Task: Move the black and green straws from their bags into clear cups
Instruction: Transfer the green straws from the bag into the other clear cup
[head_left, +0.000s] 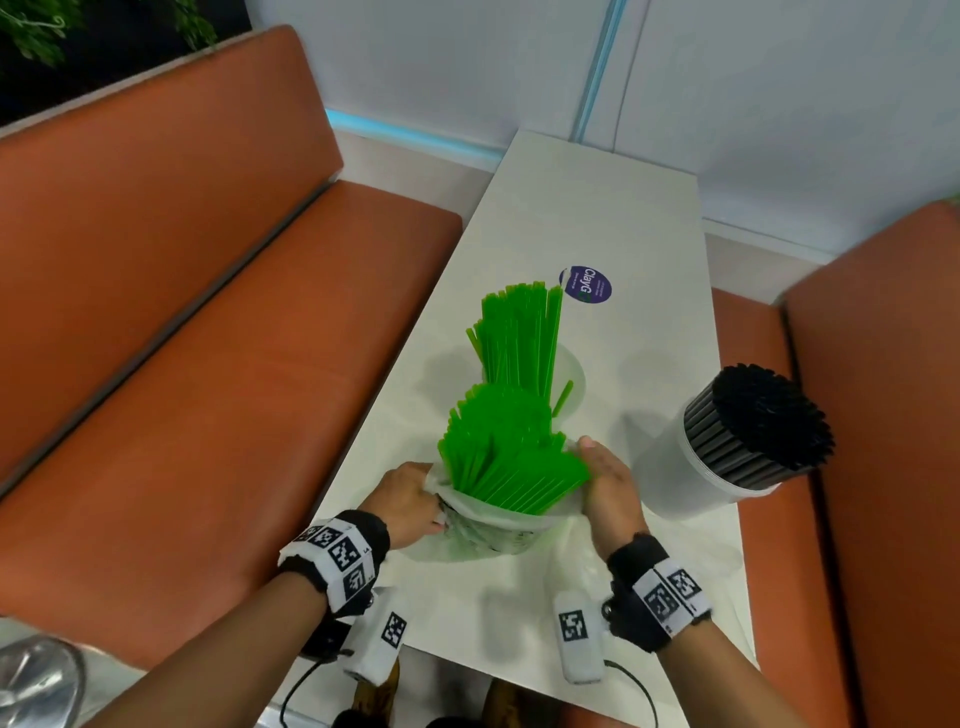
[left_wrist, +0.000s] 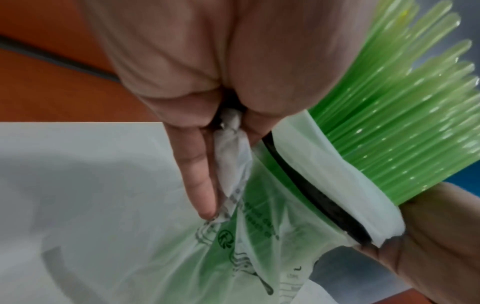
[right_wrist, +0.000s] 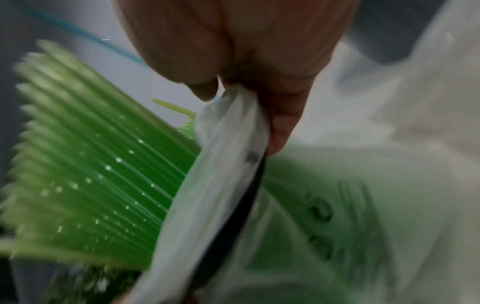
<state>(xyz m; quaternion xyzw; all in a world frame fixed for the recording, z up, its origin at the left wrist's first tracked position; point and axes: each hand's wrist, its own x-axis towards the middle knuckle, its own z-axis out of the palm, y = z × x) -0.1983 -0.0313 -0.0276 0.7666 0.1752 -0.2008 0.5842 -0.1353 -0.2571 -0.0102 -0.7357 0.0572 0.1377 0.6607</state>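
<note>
A thick bundle of green straws (head_left: 506, 452) sticks up out of a thin plastic bag (head_left: 488, 525) near the front of the white table (head_left: 649, 218). My left hand (head_left: 410, 501) pinches the bag's rolled-down rim on the left, and bunched plastic (left_wrist: 231, 148) shows between its fingers. On the right side my right hand (head_left: 608, 483) grips the rim (right_wrist: 228, 148). Behind the bag a clear cup (head_left: 569, 379) holds more green straws (head_left: 519, 338). Another cup (head_left: 691, 467) at the right is packed with black straws (head_left: 763, 415).
A round sticker (head_left: 586, 284) lies on the table beyond the green cup. Orange bench seats (head_left: 218, 395) run along both sides of the narrow table. A metal object (head_left: 36, 680) sits at the bottom left.
</note>
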